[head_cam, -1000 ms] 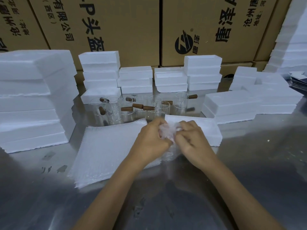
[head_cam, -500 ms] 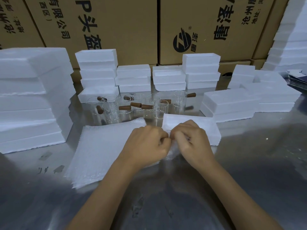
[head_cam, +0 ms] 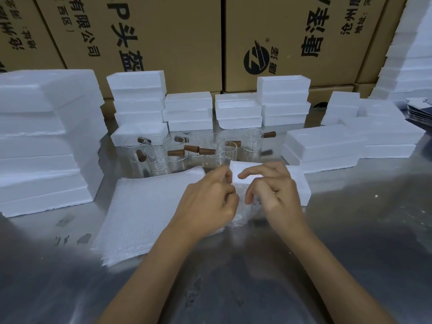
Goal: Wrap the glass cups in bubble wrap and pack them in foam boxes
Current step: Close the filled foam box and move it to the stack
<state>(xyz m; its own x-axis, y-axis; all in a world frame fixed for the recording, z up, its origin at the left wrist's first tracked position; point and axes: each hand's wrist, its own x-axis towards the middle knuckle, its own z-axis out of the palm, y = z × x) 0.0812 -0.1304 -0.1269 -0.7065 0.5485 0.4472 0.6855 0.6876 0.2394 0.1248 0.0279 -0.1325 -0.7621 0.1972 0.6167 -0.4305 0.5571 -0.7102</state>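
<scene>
A cup bundled in bubble wrap [head_cam: 243, 215] stands on the metal table between my hands. My left hand [head_cam: 210, 199] curls around its left side, thumb and forefinger pinched together at the top. My right hand [head_cam: 273, 192] has its fingers curled down onto the wrap's top, with the forefinger pointing left. Most of the bundle is hidden by my hands. A stack of bubble wrap sheets [head_cam: 145, 213] lies to the left. Several bare glass cups with brown handles [head_cam: 177, 150] stand behind it. A low foam box [head_cam: 300, 185] lies just behind my right hand.
Tall foam box stacks [head_cam: 46, 141] rise at the left. More foam boxes [head_cam: 322, 148] sit at the right and along the back [head_cam: 187, 111]. Cardboard cartons [head_cam: 163, 38] wall off the rear. The steel table [head_cam: 233, 277] runs toward me.
My hands have drawn slightly apart at the top of the bundle. The wrap's loose top, held up a second ago, is now pressed down into the bundle.
</scene>
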